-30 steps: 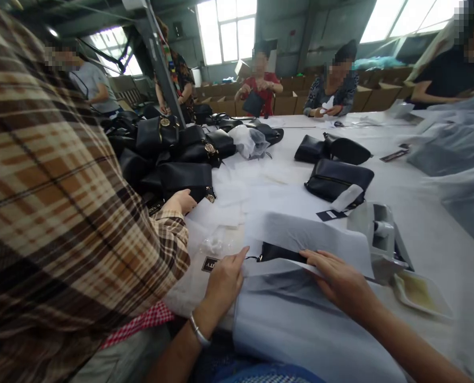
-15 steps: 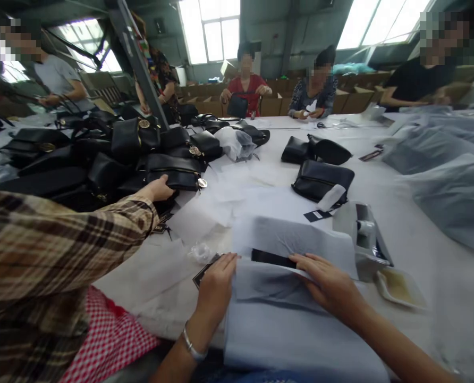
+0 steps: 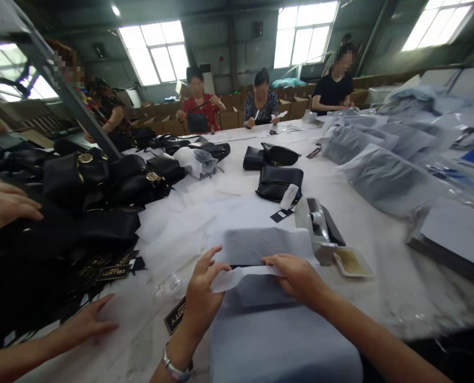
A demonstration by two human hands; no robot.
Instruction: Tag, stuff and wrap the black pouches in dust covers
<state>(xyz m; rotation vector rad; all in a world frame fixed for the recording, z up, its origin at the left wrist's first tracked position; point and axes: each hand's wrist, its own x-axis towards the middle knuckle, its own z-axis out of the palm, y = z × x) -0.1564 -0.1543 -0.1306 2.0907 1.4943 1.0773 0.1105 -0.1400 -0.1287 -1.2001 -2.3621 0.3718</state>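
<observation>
In the head view, a sheet of thin white wrapping paper (image 3: 269, 247) lies folded around something black, of which a narrow strip shows between the folds. My left hand (image 3: 205, 290), with a bracelet at the wrist, holds the left end of the near paper flap (image 3: 240, 276) by the thumb, index finger raised. My right hand (image 3: 301, 276) grips the same flap further right, fingertips over the black strip. A black hang tag (image 3: 175, 316) with gold lettering lies beside my left wrist. More plain paper (image 3: 285, 340) spreads below, near the table edge.
Black handbags (image 3: 113, 229) are heaped at left, where a co-worker's hands (image 3: 83, 324) reach in. A tape dispenser (image 3: 314, 221) and sponge dish (image 3: 352, 262) stand at right. Beyond are a black bag (image 3: 280, 183) and wrapped bags (image 3: 392, 175). Several people sit or stand across the table.
My left hand has turned and lifted the flap's left end; my right hand stays on the flap. The view has swung right. The co-worker's hand has left the black bag it was touching.
</observation>
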